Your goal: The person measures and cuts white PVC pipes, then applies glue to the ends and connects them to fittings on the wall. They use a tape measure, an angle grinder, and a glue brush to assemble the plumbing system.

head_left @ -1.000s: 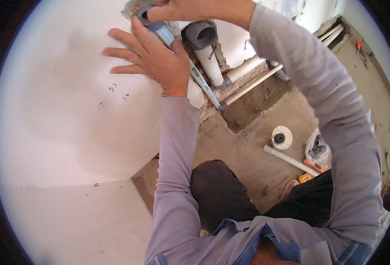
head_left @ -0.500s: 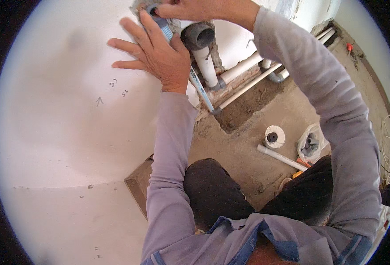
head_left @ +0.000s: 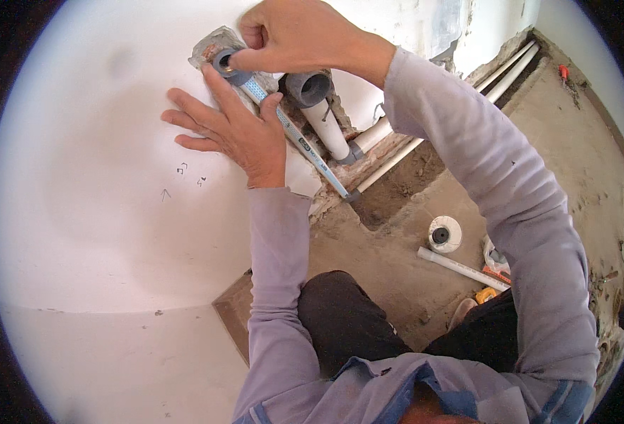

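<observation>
A grey pipe elbow fitting (head_left: 228, 67), its round mouth facing out, sits in a rough hole chipped in the white wall. A thin blue-and-white pipe (head_left: 299, 140) slants from it down to a grey joint near the floor. My left hand (head_left: 240, 133) is spread open by the wall, index fingertip at the fitting's rim and thumb beside the pipe. My right hand (head_left: 287, 35) is closed, its fingers curled and thumb at the fitting's mouth; what they hold, if anything, is hidden. Beside it, a wide grey fitting (head_left: 310, 87) tops a thick white pipe (head_left: 327, 127).
White pipes (head_left: 513, 74) run along a trench (head_left: 390, 187) at the wall's foot. On the floor lie a white roll (head_left: 445, 234), a loose white pipe (head_left: 460, 268), a plastic bag (head_left: 494, 254) and a yellow object (head_left: 486, 295). Farther right is a red-handled tool (head_left: 563, 72).
The view has shifted, so the fitting and both hands appear lower and the fitting's mouth shows more fully. My left hand remains spread beside it, my right hand still closed at its mouth.
</observation>
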The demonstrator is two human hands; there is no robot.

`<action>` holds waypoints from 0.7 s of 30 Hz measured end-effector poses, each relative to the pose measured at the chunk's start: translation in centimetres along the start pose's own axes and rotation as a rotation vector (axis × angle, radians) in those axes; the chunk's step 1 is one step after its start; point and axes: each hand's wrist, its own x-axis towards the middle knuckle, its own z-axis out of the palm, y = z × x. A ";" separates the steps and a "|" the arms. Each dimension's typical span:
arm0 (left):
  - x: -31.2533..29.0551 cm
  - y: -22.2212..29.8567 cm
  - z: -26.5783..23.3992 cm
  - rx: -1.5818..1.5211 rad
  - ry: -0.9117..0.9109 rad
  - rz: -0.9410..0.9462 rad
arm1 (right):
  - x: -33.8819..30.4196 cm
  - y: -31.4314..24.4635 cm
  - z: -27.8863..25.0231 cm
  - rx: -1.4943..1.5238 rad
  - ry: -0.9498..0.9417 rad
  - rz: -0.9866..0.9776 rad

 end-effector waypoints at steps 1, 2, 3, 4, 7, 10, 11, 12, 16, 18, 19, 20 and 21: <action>0.1 0.4 -0.4 0.013 -0.022 -0.007 | 0.1 -0.2 -0.1 -0.022 -0.018 0.038; 0.3 0.5 -0.6 0.010 -0.042 -0.005 | 0.3 -0.2 -0.2 -0.026 -0.025 0.038; 0.6 0.7 -0.8 0.006 -0.063 -0.003 | 0.5 -0.1 -0.5 -0.031 -0.031 0.037; 0.5 0.5 -0.8 0.007 -0.090 -0.003 | 0.5 0.1 -0.3 -0.028 -0.041 0.041; 0.3 -0.7 -0.1 0.037 -0.052 0.022 | 0.6 0.5 0.8 -0.088 -0.014 0.067; 0.0 -2.2 -0.7 0.097 -0.065 0.014 | 0.7 0.9 2.5 -0.028 0.000 0.023; 0.3 -1.3 0.0 0.053 -0.045 0.018 | 0.8 0.8 1.1 -0.066 0.004 0.003; 0.6 -0.4 0.8 0.007 -0.025 0.022 | 0.8 0.5 -0.8 -0.082 -0.048 0.011; 0.4 -0.3 0.3 -0.004 -0.042 0.032 | 0.8 1.0 -1.6 -0.004 -0.175 -0.036; 0.1 0.3 0.1 -0.011 -0.062 0.014 | 0.7 1.0 -1.6 -0.036 -0.185 -0.021; -0.1 -0.4 -0.5 0.018 -0.072 0.007 | 0.8 0.5 -0.6 -0.043 -0.171 -0.009; -0.3 -1.3 -1.0 0.115 -0.079 0.019 | 1.0 -0.6 0.7 -0.090 -0.129 0.040; -0.5 -2.5 -1.3 0.213 -0.088 0.030 | 0.9 -1.1 1.7 -0.072 -0.122 0.056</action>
